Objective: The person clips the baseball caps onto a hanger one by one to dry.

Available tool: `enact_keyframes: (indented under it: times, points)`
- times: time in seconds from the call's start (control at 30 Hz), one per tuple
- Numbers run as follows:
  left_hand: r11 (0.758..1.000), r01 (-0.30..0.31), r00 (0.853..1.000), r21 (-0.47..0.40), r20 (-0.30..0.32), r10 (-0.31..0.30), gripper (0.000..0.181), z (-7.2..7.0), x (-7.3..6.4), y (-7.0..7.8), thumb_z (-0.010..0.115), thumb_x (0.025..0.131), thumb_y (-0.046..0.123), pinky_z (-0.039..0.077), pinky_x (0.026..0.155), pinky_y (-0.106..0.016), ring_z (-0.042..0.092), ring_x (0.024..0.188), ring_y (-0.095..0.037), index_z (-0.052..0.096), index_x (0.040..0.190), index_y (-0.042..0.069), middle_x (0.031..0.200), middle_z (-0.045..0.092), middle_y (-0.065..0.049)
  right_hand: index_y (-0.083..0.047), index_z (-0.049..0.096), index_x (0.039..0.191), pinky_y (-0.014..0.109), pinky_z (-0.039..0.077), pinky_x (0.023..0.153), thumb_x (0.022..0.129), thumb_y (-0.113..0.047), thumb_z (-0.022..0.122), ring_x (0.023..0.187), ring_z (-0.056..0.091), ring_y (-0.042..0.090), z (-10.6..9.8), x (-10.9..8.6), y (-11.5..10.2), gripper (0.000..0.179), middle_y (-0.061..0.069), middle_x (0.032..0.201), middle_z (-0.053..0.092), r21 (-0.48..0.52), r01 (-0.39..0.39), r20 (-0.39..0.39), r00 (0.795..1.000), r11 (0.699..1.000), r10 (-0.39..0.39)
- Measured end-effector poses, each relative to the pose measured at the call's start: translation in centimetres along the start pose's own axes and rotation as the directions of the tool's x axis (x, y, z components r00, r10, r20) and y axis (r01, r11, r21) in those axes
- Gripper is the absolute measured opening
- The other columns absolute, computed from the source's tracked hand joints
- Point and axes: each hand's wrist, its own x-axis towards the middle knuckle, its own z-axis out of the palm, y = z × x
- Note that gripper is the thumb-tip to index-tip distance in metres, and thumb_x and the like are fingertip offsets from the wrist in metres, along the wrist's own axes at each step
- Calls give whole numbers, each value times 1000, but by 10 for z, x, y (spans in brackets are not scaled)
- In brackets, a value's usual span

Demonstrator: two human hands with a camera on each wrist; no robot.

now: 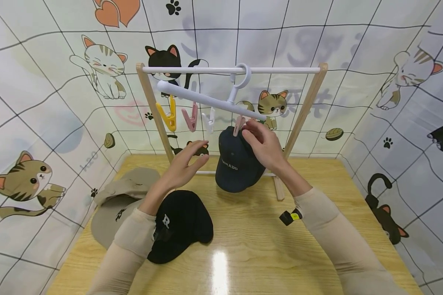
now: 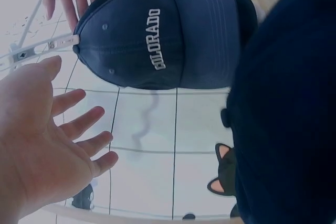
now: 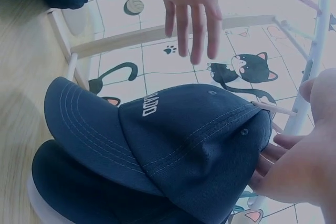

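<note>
A navy baseball cap [image 1: 239,164] lettered COLORADO hangs by its crown from a pale pink clip [image 1: 238,125] on a white hanger [image 1: 206,98]. My right hand [image 1: 263,143] is at the cap's crown beside that clip; in the right wrist view, its fingers [image 3: 268,161] reach behind the crown and its thumb stands apart from the fabric. My left hand [image 1: 184,166], fingers extended and holding nothing, hovers left of the navy cap. Below it on the table lie a black cap [image 1: 186,221] with a white R and a beige cap [image 1: 107,221], partly hidden by my left arm.
The tilted hanger hooks over the white rail [image 1: 280,70] of a wood-sided rack [image 1: 306,110]. Yellow [image 1: 171,114], pink [image 1: 191,116] and white [image 1: 209,120] clips hang from its left part. A small black and yellow item [image 1: 290,217] shows beside my right sleeve. Cat-patterned walls enclose the wooden table [image 1: 258,250].
</note>
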Motion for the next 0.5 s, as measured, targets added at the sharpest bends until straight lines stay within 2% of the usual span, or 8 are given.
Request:
enact_keyframes:
  times: [0.1, 0.2, 0.33, 0.5]
  points:
    - [1000, 13, 1000, 5, 16, -14, 55, -4, -9, -1, 59, 119, 28, 34, 137, -66, 41, 168, -38, 48, 171, 14, 170, 54, -14, -9, 54, 166, 54, 50, 128, 118, -33, 60, 150, 64, 35, -2, -4, 1, 54, 16, 164, 63, -22, 23, -15, 1000, 999, -23]
    - [999, 27, 999, 18, 45, -28, 55, -6, -17, -4, 58, 120, 31, 27, 139, -68, 31, 174, -40, 48, 172, 15, 177, 47, -13, -11, 55, 166, 56, 51, 125, 117, -32, 61, 147, 65, 36, -2, -9, 1, 53, 16, 162, 65, -41, 49, -34, 998, 998, -50]
    - [998, 49, 994, 40, 91, -53, 57, -6, -28, -6, 59, 119, 34, 34, 134, -70, 40, 168, -41, 48, 172, 16, 178, 45, -13, -11, 56, 165, 55, 49, 128, 116, -30, 63, 149, 63, 36, 0, -17, -3, 54, 17, 162, 65, -51, 103, -65, 992, 993, -106]
    - [994, 51, 991, 101, 120, -63, 54, -5, -40, -10, 61, 118, 33, 37, 132, -70, 42, 167, -43, 53, 168, 15, 176, 49, -14, -10, 57, 164, 53, 47, 129, 113, -28, 66, 150, 62, 33, 5, -24, -10, 55, 13, 165, 63, -64, 176, -103, 978, 982, -182]
